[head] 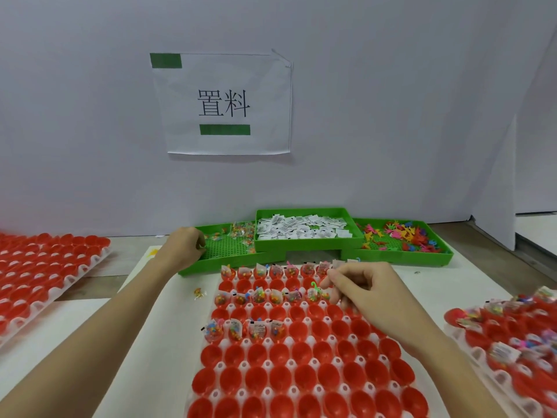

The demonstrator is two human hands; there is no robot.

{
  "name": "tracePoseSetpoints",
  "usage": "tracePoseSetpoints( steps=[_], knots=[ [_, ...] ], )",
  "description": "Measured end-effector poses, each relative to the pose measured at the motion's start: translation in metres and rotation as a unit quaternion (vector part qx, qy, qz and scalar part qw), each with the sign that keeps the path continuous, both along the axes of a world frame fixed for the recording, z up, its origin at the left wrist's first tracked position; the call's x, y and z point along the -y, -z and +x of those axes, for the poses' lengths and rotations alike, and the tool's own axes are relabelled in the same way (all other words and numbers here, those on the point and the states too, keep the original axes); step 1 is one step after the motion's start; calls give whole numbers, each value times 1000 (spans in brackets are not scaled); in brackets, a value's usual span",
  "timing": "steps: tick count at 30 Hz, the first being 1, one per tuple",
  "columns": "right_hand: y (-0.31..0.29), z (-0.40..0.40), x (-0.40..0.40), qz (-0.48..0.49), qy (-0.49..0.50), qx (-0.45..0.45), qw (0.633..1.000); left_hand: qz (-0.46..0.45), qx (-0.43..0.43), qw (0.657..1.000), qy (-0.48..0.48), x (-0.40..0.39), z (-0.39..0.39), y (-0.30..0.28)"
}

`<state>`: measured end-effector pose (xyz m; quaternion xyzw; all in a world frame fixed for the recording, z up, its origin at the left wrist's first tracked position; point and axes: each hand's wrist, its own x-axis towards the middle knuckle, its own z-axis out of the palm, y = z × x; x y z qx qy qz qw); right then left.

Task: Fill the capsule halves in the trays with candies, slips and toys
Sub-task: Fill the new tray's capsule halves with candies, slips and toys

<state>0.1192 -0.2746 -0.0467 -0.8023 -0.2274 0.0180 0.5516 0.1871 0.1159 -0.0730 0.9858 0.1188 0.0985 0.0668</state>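
A white tray [301, 366] of red capsule halves lies in front of me. Its far row, part of the third row and a few cups of the fifth row hold candy bags, slips and toys; the near rows are bare red cups. My left hand [184, 247] reaches into the green candy bin [223, 251], fingers curled at the bin's left edge; what it holds is hidden. My right hand [358, 285] hovers over the third row's right end, fingers pinched near a small green toy [314, 286].
A green bin of white slips [304, 229] sits raised in the middle, a green bin of coloured toys [401, 236] to its right. Another tray of red halves [45, 273] lies left, a filled tray [512, 336] right. A loose candy bag [199, 292] lies on the mat.
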Motion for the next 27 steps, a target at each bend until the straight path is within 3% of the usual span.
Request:
tracePoseSetpoints(
  steps=[4, 8, 11, 15, 21, 27],
  knots=[
    [2, 0, -1, -3, 0, -4, 1000, -17, 145, 989, 13, 8, -17, 0],
    [3, 2, 2, -2, 9, -3, 1000, -164, 294, 941, 23, 40, -58, -5],
    [4, 3, 2, -5, 18, 0, 1000, -324, 307, 893, 54, 69, -102, 1],
    [5, 2, 0, -9, 12, 2, 1000, -437, 304, 842, 90, 101, -158, 18],
    [1, 1, -15, -6, 38, 51, 998, -416, 288, 853, 125, 105, -180, 16],
    [-12, 38, -54, -119, 79, 138, 980, -394, 318, 847, 162, 111, -188, 5]
  ],
)
